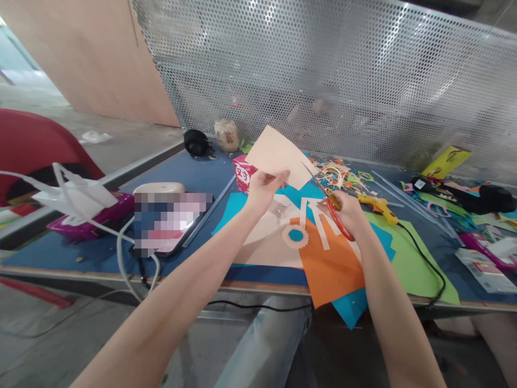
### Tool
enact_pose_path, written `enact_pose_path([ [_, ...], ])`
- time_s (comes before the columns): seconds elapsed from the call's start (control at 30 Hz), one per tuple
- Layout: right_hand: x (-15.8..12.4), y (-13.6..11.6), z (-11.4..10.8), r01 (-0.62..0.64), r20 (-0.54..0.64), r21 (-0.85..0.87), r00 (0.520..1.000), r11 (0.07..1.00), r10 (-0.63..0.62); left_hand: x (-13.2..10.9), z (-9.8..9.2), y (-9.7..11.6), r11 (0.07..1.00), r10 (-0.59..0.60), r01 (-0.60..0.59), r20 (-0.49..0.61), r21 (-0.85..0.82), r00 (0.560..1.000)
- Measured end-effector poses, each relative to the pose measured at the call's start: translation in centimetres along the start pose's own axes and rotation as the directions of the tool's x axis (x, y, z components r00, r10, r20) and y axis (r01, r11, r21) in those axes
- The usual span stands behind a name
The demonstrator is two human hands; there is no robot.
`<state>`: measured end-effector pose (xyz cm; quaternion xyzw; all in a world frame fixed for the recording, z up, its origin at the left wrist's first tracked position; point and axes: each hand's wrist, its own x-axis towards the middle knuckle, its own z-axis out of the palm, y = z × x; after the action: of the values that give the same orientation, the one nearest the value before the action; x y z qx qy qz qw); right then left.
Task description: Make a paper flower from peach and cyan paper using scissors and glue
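Note:
My left hand (pixel 264 188) pinches the lower edge of a beige sheet of paper (pixel 277 156) and holds it up above the table. My right hand (pixel 349 213) is closed round the orange handles of a pair of scissors (pixel 329 199). The blades point up and left, and their tips meet the sheet's right edge. Below my hands lie orange (pixel 331 264), beige, teal and green (pixel 407 258) sheets on the blue table (pixel 100 253). On them rests a small round beige cut-out with a teal centre (pixel 295 236).
A yellow glue gun (pixel 377 206) with a black cord lies right of my hand. Paper scraps (pixel 343 175) pile up behind it. A pink box (pixel 243 173), a tablet (pixel 169 226), white cables and a perforated metal screen (pixel 343 81) surround the work area. A red chair (pixel 36 145) stands at left.

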<state>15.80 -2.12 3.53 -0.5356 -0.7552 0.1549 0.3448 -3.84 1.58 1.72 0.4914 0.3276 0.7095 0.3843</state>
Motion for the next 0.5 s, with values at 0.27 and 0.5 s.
enact_pose_path([
  [0.27, 0.09, 0.19, 0.05, -0.026, -0.003, -0.038, 1.0, 0.999, 0.026, 0.16, -0.01, -0.28, 0.999, -0.009, 0.007, -0.036, -0.047, 0.999],
  [0.5, 0.19, 0.39, 0.12, -0.043, 0.011, -0.033, 0.999, 0.999, 0.043, 0.17, 0.02, -0.13, 0.996, 0.007, -0.012, -0.056, -0.086, 0.998],
])
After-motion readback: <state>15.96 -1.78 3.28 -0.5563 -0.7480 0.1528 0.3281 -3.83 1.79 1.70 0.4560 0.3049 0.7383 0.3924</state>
